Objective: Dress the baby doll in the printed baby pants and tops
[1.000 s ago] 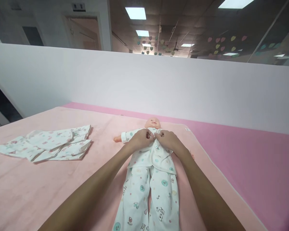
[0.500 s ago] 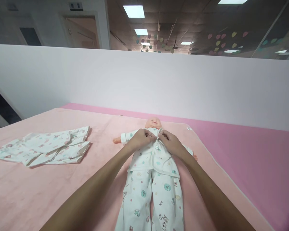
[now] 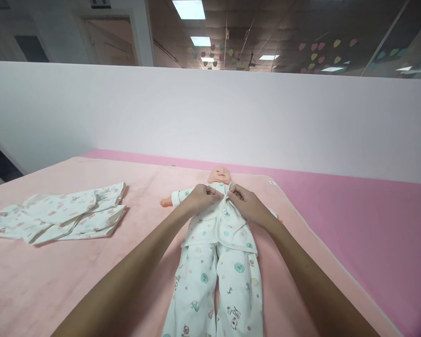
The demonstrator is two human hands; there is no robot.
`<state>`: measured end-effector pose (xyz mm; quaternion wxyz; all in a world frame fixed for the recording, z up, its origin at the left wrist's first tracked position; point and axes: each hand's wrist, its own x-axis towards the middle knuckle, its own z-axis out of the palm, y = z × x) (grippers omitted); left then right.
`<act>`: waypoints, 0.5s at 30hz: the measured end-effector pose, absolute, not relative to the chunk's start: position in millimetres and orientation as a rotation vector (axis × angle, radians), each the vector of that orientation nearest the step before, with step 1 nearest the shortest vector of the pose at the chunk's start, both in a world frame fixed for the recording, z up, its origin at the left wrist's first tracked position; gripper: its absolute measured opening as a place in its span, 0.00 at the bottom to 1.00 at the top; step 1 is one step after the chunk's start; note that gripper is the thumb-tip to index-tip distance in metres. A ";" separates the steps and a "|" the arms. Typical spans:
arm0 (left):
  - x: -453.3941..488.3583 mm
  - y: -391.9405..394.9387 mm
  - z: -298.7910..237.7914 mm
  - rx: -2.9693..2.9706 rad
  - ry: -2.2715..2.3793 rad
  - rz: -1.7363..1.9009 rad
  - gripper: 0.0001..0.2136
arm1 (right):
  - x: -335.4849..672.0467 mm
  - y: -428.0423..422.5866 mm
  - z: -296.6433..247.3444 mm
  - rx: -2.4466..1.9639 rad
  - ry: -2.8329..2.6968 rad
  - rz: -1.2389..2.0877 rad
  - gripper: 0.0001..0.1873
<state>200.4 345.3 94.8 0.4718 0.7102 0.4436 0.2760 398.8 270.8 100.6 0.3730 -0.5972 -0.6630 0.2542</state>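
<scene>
A baby doll (image 3: 220, 175) lies on its back, arms spread, dressed in a white printed jacket (image 3: 205, 228) and matching trousers (image 3: 199, 281). My left hand (image 3: 205, 197) pinches the jacket's front edge at the upper chest. Opposite it, my right hand (image 3: 246, 201) pinches the other front edge, and the fingertips of both nearly meet at the middle opening. Just below them a snap button (image 3: 224, 211) shows on the front. Whatever fastener sits between my fingertips is hidden. The doll's arm on the right is mostly covered by my forearm.
Folded white printed clothes (image 3: 73, 213) lie to the left on a peach blanket (image 3: 140, 182). Beneath the blanket is a pink surface (image 3: 372, 224), showing on the right and along the back. A white wall panel (image 3: 210, 117) rises behind.
The view has shifted slightly, so everything sits a little further left and up. Both hands keep their pinch at the jacket's upper front, with hardly any movement against the doll.
</scene>
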 end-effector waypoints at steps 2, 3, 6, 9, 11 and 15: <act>199.7 345.6 95.4 1.701 1.089 0.661 0.14 | 396.8 271.1 100.0 -1.521 -1.707 0.643 0.12; 199.9 344.8 95.8 1.685 1.089 0.662 0.13 | 395.6 271.5 99.3 -1.523 -1.708 0.634 0.12; 202.2 339.2 98.0 1.651 1.088 0.704 0.14 | 393.9 273.4 96.8 -1.528 -1.707 0.595 0.11; 204.9 332.6 101.3 1.619 1.097 0.748 0.12 | 397.9 274.5 96.0 -1.515 -1.716 0.618 0.11; 206.0 329.7 103.7 1.604 1.103 0.748 0.11 | 403.0 273.8 97.0 -1.508 -1.730 0.692 0.12; 206.2 330.6 103.7 1.605 1.103 0.748 0.08 | 410.6 270.9 98.7 -1.472 -1.771 0.721 0.12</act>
